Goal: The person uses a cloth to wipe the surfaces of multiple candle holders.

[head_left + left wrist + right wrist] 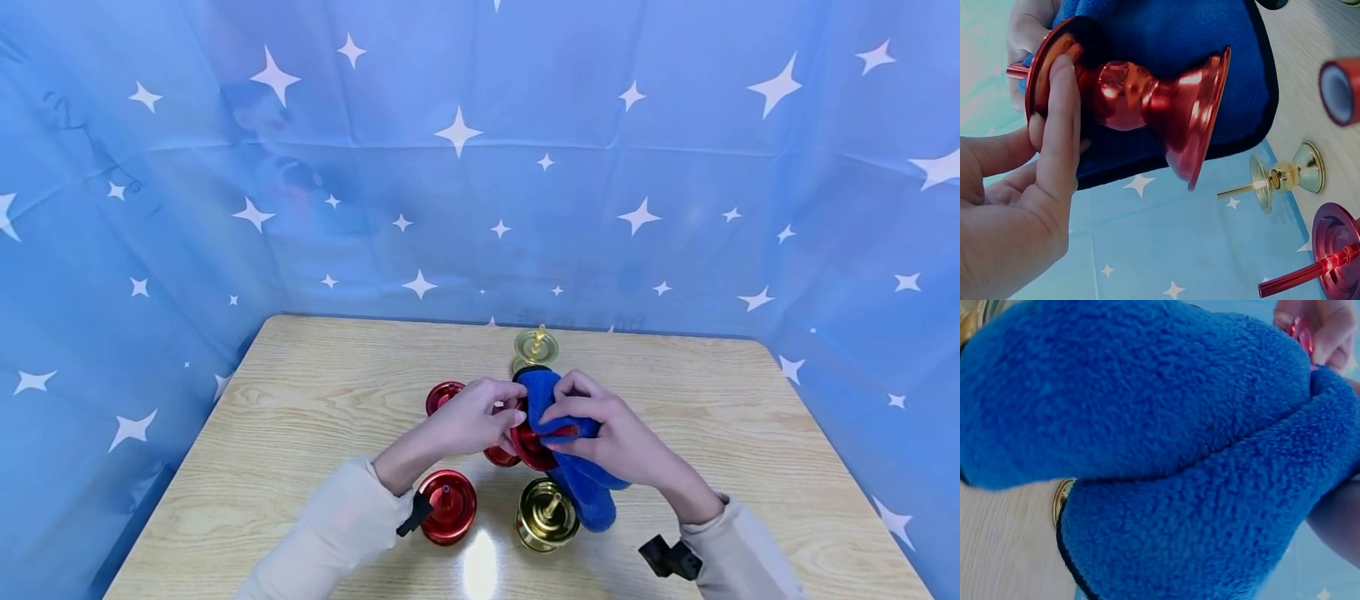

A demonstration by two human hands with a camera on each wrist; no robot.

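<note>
In the left wrist view a shiny red metal candlestick (1124, 94) lies tilted on its side, off the table. My left hand (480, 417) grips it at the dish, with fingers along the dish's underside. A thick blue cloth (588, 496) with a black edge hangs from my right hand (603, 425), which pinches it against the dish around the red spike (570, 431). The cloth fills most of the right wrist view and hides much of the right hand there. Part of the candlestick is covered by the left hand in the head view.
Nearest me stand a red candlestick (447, 508) on the left and a bright gold one (546, 512) beside the cloth's lower end. Another red candlestick (442, 396) stands behind my left hand. A paler gold one (536, 346) is at the table's back, before a blue star-patterned curtain (457, 208).
</note>
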